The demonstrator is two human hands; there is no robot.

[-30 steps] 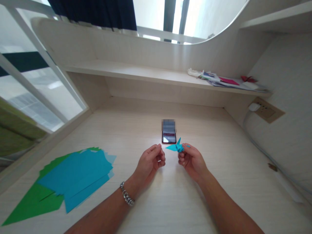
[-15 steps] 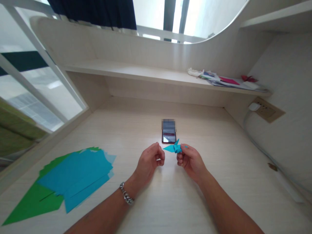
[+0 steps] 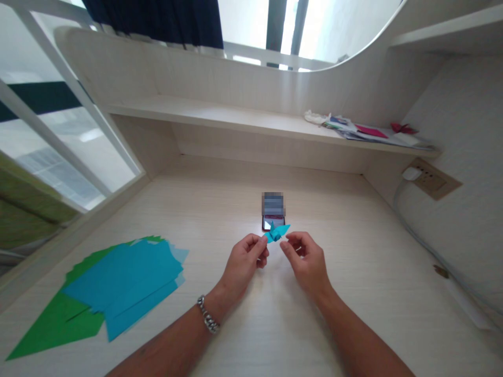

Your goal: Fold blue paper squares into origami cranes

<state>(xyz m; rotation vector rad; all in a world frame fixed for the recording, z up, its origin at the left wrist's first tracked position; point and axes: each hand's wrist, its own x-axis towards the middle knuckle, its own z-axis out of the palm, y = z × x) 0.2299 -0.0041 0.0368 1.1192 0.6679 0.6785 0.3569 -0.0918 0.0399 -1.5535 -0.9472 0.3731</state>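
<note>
Pinched between thumb and forefinger, the left hand [image 3: 244, 260] has a closed grip on the left end of a small folded blue paper figure [image 3: 276, 233], which sits in the air just above the desk [image 3: 251, 314], in front of a phone [image 3: 273, 215]. The right hand [image 3: 304, 260] is at the figure's right side with its fingers loosely curled; its forefinger and thumb are drawn near each other next to the paper, but whether they actually touch or clamp it cannot be told from this view. The other fingers of both hands are curled in toward the palms. A metal chain bracelet [image 3: 208, 315] circles the left wrist.

No writing can be read anywhere: the upper part of the phone is blurred out, and only a lit strip with a reddish edge shows below it. The phone lies flat on the desk just beyond the paper figure.

To the left, well apart from the hands, a loose stack of blue paper sheets [image 3: 129, 277] lies on the desk over some green sheets [image 3: 51, 327] that stick out below and behind it. On the shelf [image 3: 220, 116] above the desk, at its right end, lie mixed papers [image 3: 365, 132] and a small red folded figure [image 3: 401, 128]. A wall socket [image 3: 430, 178] with a white plug [image 3: 411, 173] sits on the right wall, its cable running down along it.
</note>
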